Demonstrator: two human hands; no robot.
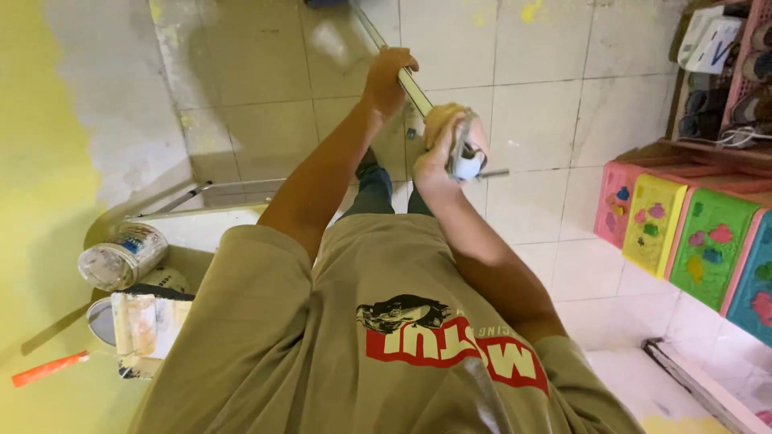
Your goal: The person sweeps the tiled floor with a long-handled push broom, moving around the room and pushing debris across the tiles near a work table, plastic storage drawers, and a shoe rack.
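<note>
My left hand (390,76) is closed around a long thin pale pole (414,90) that runs up and to the left over the tiled floor. Just below it, my right hand (446,137) grips the near end of that pole, where a whitish handle piece (468,165) sits. A short metal rod (497,173) sticks out to the right of this hand. Both arms reach forward from my olive shirt (378,337). The pole's far end leaves the picture at the top.
A paint can (125,255) lies tilted at the left, above a paint tray with a roller (145,321) and an orange handle (48,368). The left wall is partly yellow (36,161). Coloured plastic drawers (683,233) and a shelf (724,72) stand at the right.
</note>
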